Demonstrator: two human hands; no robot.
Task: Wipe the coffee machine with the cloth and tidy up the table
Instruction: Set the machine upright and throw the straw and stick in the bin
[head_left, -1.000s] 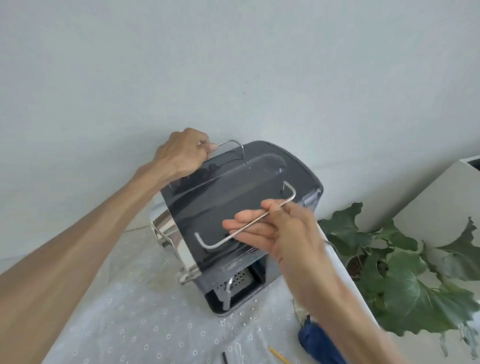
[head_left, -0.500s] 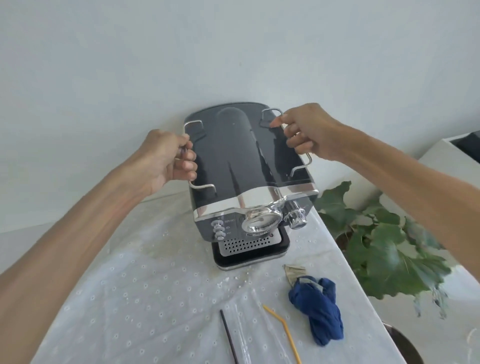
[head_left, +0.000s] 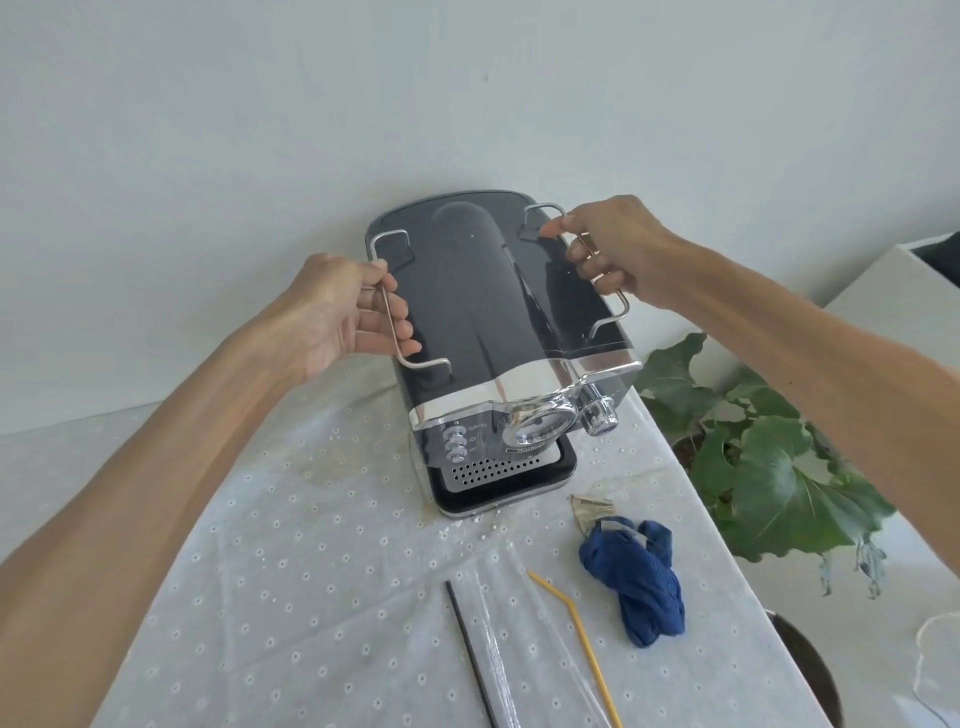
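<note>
The left hand (head_left: 343, 312) has its fingers curled round the left wire rail (head_left: 390, 322) on top of the coffee machine (head_left: 483, 322). The right hand (head_left: 615, 249) grips the matching right wire rail (head_left: 621, 306) on the opposite edge. The coffee machine stands on the worktop (head_left: 291, 597) against the wall, front panel and drip tray facing the viewer. The blue cloth (head_left: 636, 579) lies bunched on the worktop, near the machine's front right corner, touching neither hand. Beside it lie a torn paper sachet (head_left: 589, 506), a yellow straw (head_left: 579, 629) and a dark stick (head_left: 470, 654). A leafy plant (head_left: 769, 467) stands beyond the worktop's right edge.
</note>
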